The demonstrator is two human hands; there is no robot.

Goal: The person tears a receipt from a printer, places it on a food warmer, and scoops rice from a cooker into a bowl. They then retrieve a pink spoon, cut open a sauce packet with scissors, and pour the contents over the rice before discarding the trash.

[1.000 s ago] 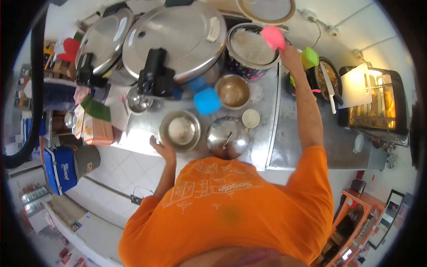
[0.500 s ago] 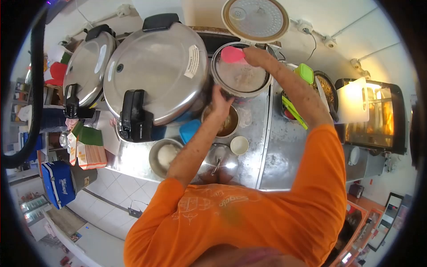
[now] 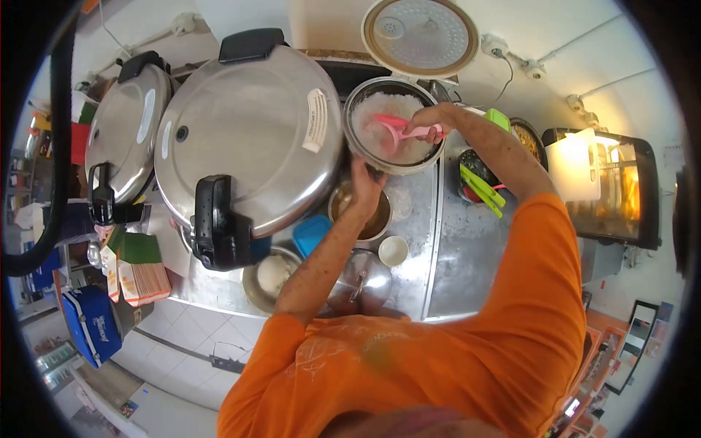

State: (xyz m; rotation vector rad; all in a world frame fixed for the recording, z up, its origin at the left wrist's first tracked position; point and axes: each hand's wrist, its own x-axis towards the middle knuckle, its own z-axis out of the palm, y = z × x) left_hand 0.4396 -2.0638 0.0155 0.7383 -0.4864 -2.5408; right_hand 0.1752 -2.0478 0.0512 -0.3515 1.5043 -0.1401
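A rice cooker with white rice in it stands at the back of the counter, its lid raised behind. My right hand is closed around the handle of a pink rice paddle, whose blade is in the rice. At the front of the cooker, my left hand grips its lower rim, with some fingertips hidden. Just below that hand sits a metal bowl with a brownish inside, partly covered by my forearm.
Two large steel pots with black clamps fill the left side. Nearer me are a bowl with a white mass, a metal lid, a small white bowl and a blue container. Green tongs and a lit glass-fronted oven are right.
My right hand has moved down and slightly right, turning the paddle so its blade dips into the rice. My left hand stays at the cooker's front. The view has shifted slightly.
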